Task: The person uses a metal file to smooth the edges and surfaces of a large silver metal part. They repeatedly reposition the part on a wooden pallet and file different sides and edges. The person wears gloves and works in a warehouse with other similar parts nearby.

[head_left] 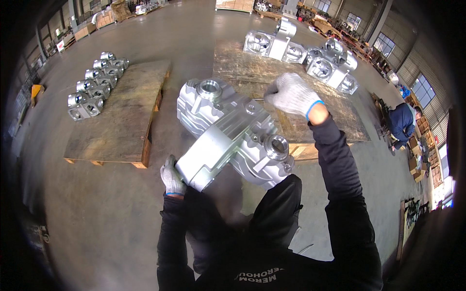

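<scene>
A large silver cast metal housing (218, 131), with ribbed sides and round machined bores, is in front of my knees, tilted across the view. My left hand (173, 178), in a grey-white knit glove, grips its lower left end. My right hand (292, 95), gloved alike with a blue cuff edge, is closed above the housing's right upper side, apart from it. A thin line shows beside those closed fingers, too small to name. What the right hand holds is mostly hidden by the fist.
A wooden pallet (114, 116) at the left carries a row of several smaller silver castings (97, 80). Beyond the housing, another pallet (238, 65) holds several large silver housings (279, 43). A person in dark blue (403, 123) bends over near boxes at the far right.
</scene>
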`<state>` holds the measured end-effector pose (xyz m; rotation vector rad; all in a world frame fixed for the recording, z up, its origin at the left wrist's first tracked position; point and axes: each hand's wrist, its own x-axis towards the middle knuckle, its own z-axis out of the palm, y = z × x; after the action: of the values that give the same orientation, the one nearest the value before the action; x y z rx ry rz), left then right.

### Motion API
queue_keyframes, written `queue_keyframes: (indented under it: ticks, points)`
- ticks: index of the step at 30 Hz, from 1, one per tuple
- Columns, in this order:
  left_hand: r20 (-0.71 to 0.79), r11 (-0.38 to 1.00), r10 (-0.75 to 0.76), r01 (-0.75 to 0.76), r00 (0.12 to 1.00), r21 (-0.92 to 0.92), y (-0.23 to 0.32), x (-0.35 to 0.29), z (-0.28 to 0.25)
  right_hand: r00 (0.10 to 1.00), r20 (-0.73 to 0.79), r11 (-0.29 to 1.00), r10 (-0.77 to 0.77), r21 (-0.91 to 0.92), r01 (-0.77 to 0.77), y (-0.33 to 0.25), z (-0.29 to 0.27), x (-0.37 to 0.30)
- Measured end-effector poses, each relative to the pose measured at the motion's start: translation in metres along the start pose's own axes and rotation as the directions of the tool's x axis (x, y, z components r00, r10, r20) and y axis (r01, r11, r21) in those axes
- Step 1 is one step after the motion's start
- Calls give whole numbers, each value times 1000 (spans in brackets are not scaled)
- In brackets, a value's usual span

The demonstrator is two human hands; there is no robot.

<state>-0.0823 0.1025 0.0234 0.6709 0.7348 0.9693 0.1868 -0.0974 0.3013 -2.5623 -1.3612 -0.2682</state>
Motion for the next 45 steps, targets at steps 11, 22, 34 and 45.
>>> queue_keyframes:
  ticks: [11, 22, 34, 45]
  points:
    - [-17, 998, 37, -36, 999, 59, -7, 10, -8, 983, 171, 996, 74, 32, -80, -14, 0, -1]
    - [-17, 991, 58, -56, 998, 121, 7, -6, 5, 941, -4, 923, 339, 195, -332, -34, 23, -63]
    - [4, 999, 34, -34, 999, 20, -4, 6, -5, 966, -118, 966, 230, 149, -211, -20, 21, -85]
    - [-32, 1000, -11, 11, 999, 11, -4, 5, -1, 980, -67, 961, 189, 219, -171, -20, 13, -90]
